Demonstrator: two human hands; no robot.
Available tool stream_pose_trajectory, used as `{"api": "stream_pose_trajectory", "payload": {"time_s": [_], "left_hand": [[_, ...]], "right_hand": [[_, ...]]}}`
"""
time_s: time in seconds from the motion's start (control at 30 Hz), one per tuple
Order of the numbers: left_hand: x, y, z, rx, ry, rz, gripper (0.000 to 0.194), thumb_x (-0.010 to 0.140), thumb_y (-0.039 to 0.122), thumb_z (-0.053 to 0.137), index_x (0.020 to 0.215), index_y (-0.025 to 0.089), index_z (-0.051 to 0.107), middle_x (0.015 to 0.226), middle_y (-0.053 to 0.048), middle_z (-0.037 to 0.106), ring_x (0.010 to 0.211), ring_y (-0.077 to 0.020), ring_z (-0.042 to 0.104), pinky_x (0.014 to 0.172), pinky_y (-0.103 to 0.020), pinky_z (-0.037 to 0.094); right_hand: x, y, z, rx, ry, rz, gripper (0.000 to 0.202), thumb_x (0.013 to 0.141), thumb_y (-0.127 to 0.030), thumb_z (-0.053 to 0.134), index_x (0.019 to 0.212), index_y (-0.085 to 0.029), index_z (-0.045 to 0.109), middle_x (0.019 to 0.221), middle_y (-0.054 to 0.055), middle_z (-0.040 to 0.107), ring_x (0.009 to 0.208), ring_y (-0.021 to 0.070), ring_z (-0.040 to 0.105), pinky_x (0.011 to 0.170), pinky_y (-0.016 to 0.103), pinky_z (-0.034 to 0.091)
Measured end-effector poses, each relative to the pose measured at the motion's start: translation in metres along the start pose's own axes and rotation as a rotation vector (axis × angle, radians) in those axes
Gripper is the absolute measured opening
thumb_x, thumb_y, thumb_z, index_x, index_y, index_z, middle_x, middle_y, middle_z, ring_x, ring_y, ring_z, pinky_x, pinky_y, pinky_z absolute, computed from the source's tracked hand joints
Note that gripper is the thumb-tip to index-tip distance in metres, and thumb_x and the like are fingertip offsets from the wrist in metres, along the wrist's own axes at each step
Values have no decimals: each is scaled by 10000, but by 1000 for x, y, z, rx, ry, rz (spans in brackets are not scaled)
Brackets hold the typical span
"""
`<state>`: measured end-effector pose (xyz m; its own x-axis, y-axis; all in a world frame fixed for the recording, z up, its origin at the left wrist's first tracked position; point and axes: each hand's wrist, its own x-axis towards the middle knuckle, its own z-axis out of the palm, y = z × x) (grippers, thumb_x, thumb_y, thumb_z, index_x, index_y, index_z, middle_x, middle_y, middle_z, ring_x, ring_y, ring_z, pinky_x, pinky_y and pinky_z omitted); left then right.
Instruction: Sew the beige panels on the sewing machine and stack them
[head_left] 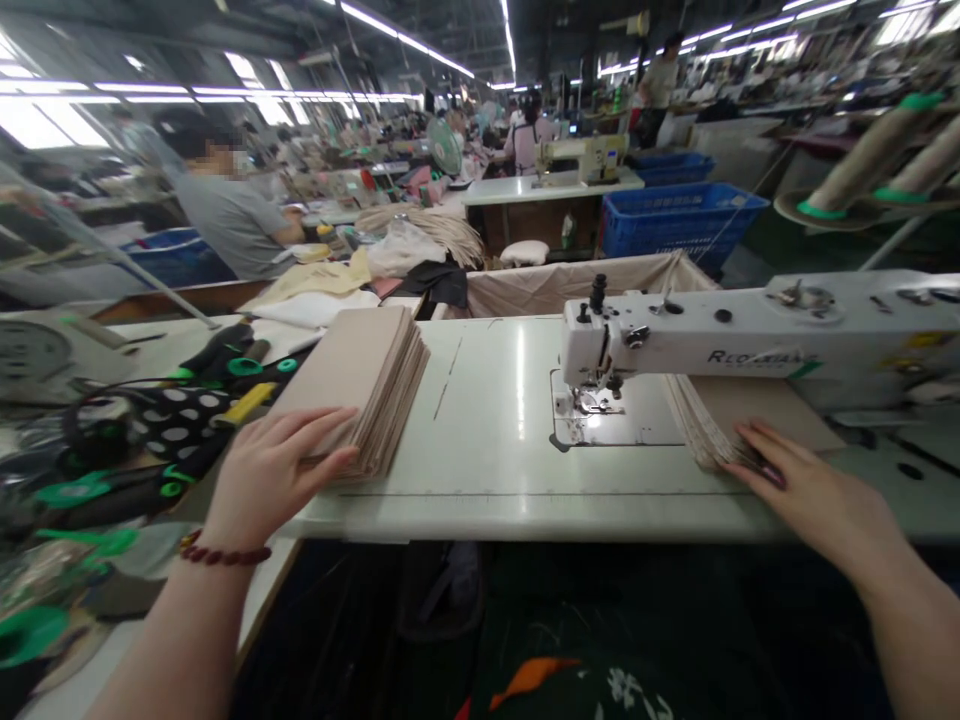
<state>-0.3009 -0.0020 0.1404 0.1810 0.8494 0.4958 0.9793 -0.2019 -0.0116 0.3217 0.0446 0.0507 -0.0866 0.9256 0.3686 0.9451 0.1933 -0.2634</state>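
Observation:
A thick stack of beige fabric pieces [349, 365] lies on the left of the pale sewing table [480, 510]. My left hand [281, 465] rests on its near left corner, fingers apart, thumb toward the near edge. Another beige stack [765, 410] lies at the right, partly hidden under the arm of the white sewing machine [690, 330]. My right hand [802, 485] touches its near edge; the thumb and fingers are spread about the corner, with a small dark object by the fingers. Nothing lies under the needle area.
Thread cones and a polka-dot cloth [176, 425] crowd the far left. Behind the table are a fabric-lined bin [577, 287], loose cloths and a blue crate [675, 225]. Large thread spools [862, 170] stand at the back right. A person in grey [232, 215] sits at the back left.

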Motion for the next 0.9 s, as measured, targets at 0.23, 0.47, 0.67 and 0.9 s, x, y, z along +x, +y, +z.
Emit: {"api": "stream_pose_trajectory", "payload": {"time_s": [0.23,0.47,0.67,0.9], "left_hand": [[-6,101,35,-515,15,36,294,923,336,559,1203,316,647,1159,-43,643,1043,-265,620,965,-464,488],[20,233,123,-1284,-465,-256,472,1051,422,281,1481,227,296,1246,-149,630,1092,-225,659,848,-395,580],[18,263,145,-734,-407,431,519,976,290,540,1471,342,392,1515,-48,425,1426,-231,353,1193,-488,262],[-14,204,144,-389,-438,296,491,1001,322,477,1485,314,396,1528,-48,410,1422,-231,355,1177,-468,273]], "right_hand": [[0,3,-13,-249,23,-30,296,933,-332,468,1139,-241,660,1107,64,711,867,254,668,611,335,447],[-33,-101,-47,123,-235,-451,359,826,-138,498,1151,-233,620,1063,73,703,800,192,637,693,305,430],[-55,-180,-14,510,-681,-671,218,828,-208,580,1040,-213,631,921,33,698,746,167,603,647,270,398],[20,-163,55,630,-524,-340,311,966,-281,455,1234,-270,611,1152,29,711,965,188,661,838,295,489]]}}
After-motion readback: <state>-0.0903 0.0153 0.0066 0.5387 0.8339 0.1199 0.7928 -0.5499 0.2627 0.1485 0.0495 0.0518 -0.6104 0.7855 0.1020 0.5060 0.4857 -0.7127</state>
